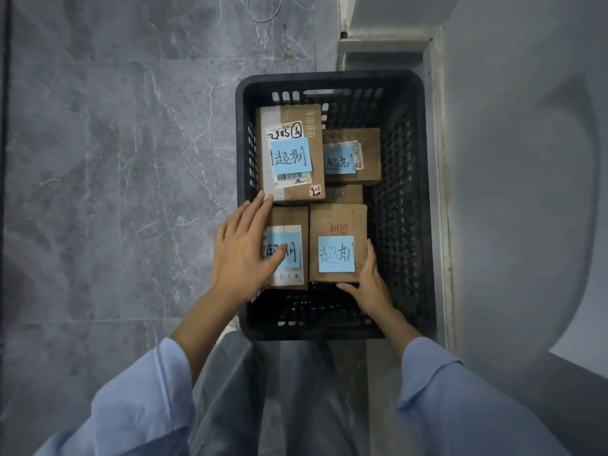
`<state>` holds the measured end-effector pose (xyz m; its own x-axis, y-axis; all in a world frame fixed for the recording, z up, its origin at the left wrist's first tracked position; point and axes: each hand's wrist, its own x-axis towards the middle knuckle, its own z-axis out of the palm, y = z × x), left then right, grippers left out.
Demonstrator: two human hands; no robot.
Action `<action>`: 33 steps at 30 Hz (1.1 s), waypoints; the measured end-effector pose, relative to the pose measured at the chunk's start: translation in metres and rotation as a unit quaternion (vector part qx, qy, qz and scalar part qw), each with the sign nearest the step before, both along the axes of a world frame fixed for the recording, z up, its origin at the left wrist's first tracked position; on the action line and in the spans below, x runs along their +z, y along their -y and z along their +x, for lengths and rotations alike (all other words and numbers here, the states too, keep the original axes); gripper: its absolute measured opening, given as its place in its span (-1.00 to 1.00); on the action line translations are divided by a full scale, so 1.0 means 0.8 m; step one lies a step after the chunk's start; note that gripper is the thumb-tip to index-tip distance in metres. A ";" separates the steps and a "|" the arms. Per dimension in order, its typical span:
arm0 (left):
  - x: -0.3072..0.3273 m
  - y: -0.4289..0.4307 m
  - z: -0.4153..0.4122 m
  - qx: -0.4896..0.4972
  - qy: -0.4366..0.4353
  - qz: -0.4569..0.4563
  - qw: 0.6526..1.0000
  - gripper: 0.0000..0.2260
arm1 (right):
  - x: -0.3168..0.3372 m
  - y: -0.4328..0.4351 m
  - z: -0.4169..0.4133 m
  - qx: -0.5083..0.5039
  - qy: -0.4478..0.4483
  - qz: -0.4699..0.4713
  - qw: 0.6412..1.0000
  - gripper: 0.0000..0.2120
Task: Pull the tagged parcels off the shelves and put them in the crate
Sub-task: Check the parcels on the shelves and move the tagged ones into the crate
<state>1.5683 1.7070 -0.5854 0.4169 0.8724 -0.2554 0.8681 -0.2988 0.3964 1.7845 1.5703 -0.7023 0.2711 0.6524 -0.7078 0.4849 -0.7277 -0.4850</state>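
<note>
A black slatted plastic crate (408, 205) stands on the floor below me. Inside lie several brown cardboard parcels, each with a blue handwritten tag. A long parcel (291, 126) fills the far left and a smaller parcel (368, 143) the far right. My left hand (243, 248) lies flat, fingers apart, over the near-left parcel (294, 218), its fingertips touching the long parcel's near edge. My right hand (368, 284) grips the near right corner of the near-right parcel (339, 225), thumb under its near edge. An untagged box (343, 194) shows between the right parcels.
Grey marbled floor tiles (115, 176) spread to the left of the crate. A pale wall (513, 159) and its skirting run close along the crate's right side. A white ledge (378, 44) sits beyond the crate. My legs and blue sleeves fill the bottom.
</note>
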 end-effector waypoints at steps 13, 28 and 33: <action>0.084 -0.031 -0.026 0.016 -0.014 0.027 0.999 -0.29 | 0.115 -0.069 0.007 0.114 0.071 0.048 0.990 -0.19; 0.358 -0.083 -0.217 0.244 -0.008 0.141 0.959 -0.34 | 0.441 -0.295 -0.200 0.308 0.119 0.251 0.910 -0.28; 0.448 -0.062 -0.346 0.334 -0.033 0.183 0.924 -0.33 | 0.527 -0.335 -0.332 0.388 0.095 0.309 0.863 -0.28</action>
